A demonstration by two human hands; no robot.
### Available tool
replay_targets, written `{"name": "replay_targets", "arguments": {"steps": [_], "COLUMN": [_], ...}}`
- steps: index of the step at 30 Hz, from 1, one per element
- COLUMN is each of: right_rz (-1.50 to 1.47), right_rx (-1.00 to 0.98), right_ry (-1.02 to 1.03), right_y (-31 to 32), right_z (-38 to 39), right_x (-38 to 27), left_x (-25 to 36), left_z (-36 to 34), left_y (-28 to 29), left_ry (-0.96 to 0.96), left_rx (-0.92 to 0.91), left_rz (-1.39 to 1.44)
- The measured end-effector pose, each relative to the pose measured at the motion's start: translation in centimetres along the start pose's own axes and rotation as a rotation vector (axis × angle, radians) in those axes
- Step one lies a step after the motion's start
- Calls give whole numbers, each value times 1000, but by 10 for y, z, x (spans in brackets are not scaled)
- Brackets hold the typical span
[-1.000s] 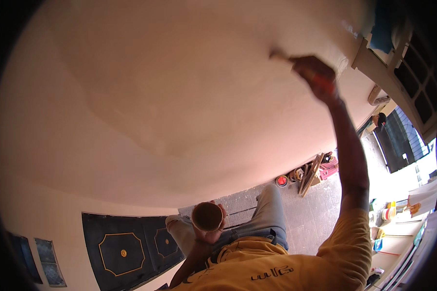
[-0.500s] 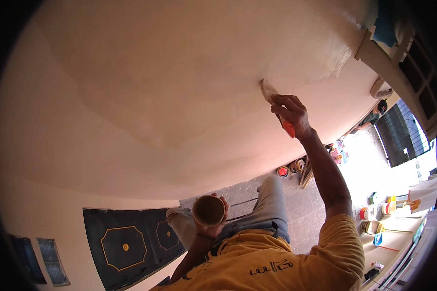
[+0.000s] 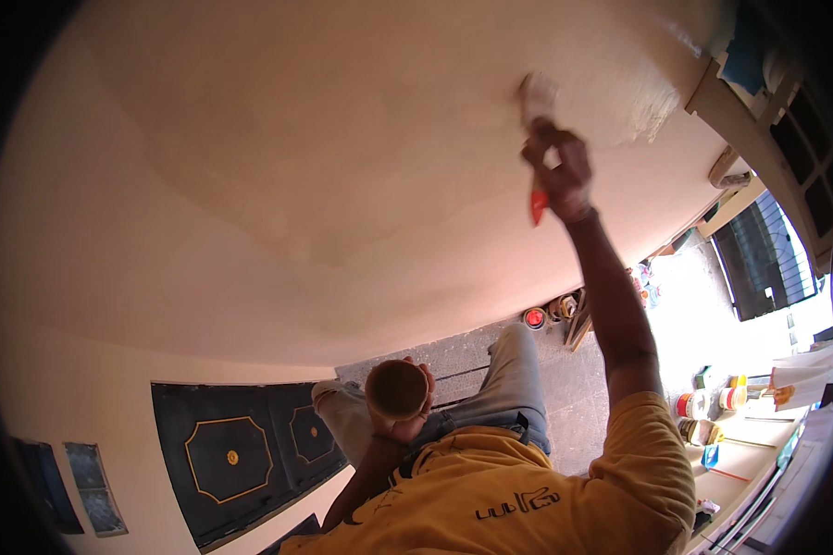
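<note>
With my right arm stretched up and forward, my right hand (image 3: pixel 562 166) is closed on a paintbrush (image 3: pixel 539 91). The brush has a red handle end below my fist, and its pale bristles are against the wall (image 3: pixel 342 139), though motion blurs them. Damp-looking darker patches spread over the wall's upper part, with a glossy streak at the upper right. Down at waist height my left hand (image 3: pixel 412 424) is wrapped round a round cup-like container (image 3: pixel 396 389). I look into its open mouth, but its contents are too dark to make out.
A dark door (image 3: pixel 227 453) with gold trim stands at the lower left. Beside the wall's foot are a can with red inside (image 3: pixel 534 318) and wooden pieces (image 3: pixel 578 324). Several buckets (image 3: pixel 690 405) stand at the right, below a dark gate (image 3: pixel 764 259). A wooden-framed window (image 3: pixel 796 139) is at the upper right.
My right hand has moved upward along the wall with the paintbrush, which now points more upright. The container in my left hand has stayed nearly in place.
</note>
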State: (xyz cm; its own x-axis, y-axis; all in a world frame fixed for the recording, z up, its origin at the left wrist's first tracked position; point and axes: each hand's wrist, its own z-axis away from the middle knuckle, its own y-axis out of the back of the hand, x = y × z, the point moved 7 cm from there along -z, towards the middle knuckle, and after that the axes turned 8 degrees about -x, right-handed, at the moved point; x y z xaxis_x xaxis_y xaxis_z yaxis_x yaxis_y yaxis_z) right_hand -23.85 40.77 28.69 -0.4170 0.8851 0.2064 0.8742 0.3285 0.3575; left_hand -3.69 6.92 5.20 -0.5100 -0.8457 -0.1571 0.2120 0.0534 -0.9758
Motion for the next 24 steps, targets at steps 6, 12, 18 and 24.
{"name": "replay_targets", "arguments": {"steps": [6, 12, 18, 24], "right_rz": [-241, -646, -311, -51], "right_rx": [-233, -187, 172, 14], "right_ry": [-13, -339, -342, -201], "right_y": [-31, -5, 80, 4], "right_z": [58, 40, -3, 41], "right_x": [-77, 18, 112, 34], "left_x": [10, 14, 10, 7], "left_z": [3, 14, 18, 15], "left_y": [2, 6, 2, 9], "left_ry": [28, -15, -35, -33], "left_rx": [24, 14, -7, 0], "left_rz": [48, 34, 25, 14]}}
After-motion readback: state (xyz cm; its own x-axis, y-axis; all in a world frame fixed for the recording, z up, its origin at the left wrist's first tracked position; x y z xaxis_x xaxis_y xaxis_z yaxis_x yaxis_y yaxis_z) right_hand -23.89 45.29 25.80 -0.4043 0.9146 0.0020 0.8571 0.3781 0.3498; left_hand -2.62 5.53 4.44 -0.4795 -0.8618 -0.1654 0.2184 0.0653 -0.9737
